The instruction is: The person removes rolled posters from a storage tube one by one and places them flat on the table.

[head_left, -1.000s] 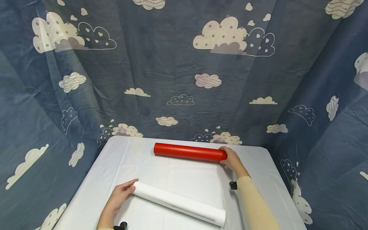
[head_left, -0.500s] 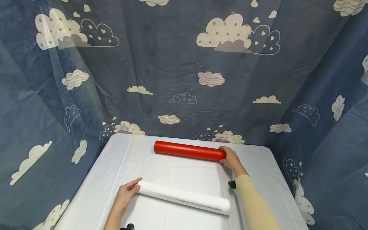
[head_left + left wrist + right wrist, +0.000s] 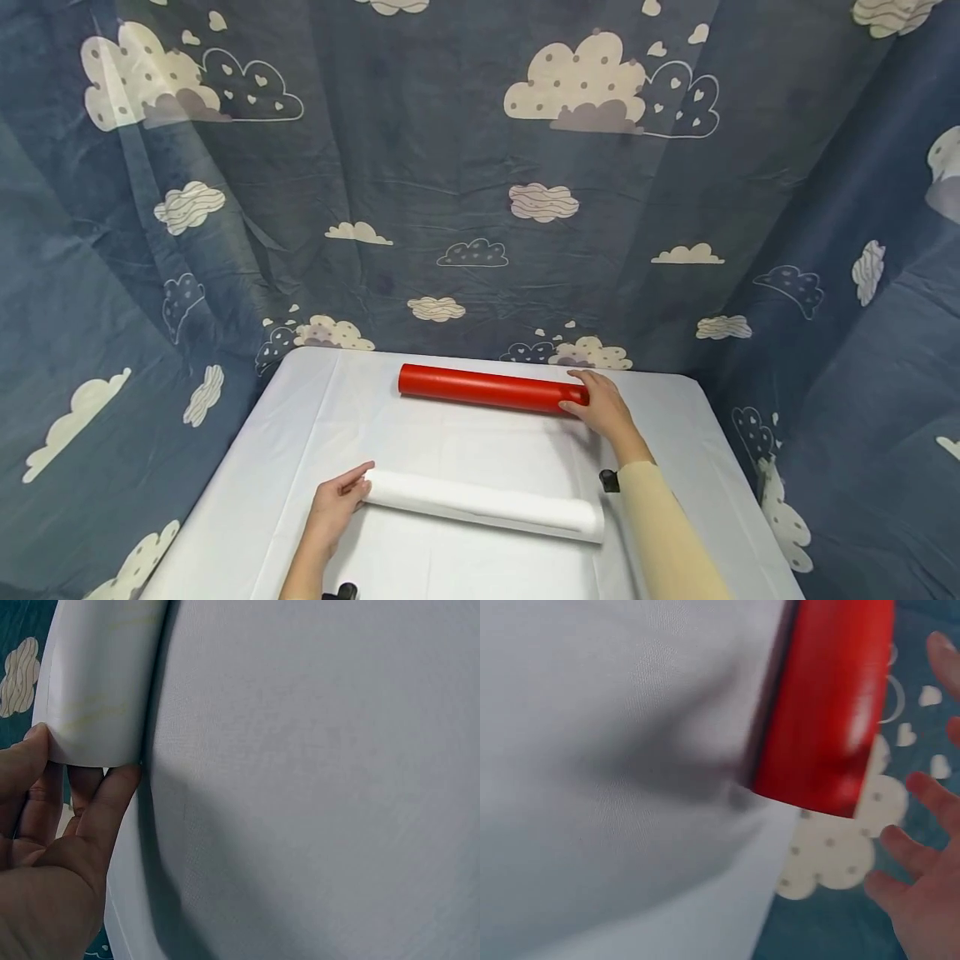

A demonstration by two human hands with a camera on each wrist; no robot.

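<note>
A long white roll (image 3: 483,504) lies slightly slanted across the front half of the table. My left hand (image 3: 330,508) holds its left end, thumb on one side and fingers at the end edge, as the left wrist view shows on the white roll (image 3: 101,690) with its faint yellow marks. Farther back lies a smooth red roll (image 3: 480,387), nearly level. My right hand (image 3: 603,408) is at its right end with the fingers spread. In the right wrist view those fingers (image 3: 911,851) stand apart from the red roll (image 3: 825,705), with a gap between.
Both rolls rest on a white-covered table (image 3: 465,450) with rounded far corners. Dark blue cloud-patterned curtains (image 3: 420,192) hang behind it and along both sides. A small black piece (image 3: 610,481) sits at the right wrist.
The white roll's right end has swung away from me and its left end has shifted right with my left hand. My right hand has loosened from the red roll's end.
</note>
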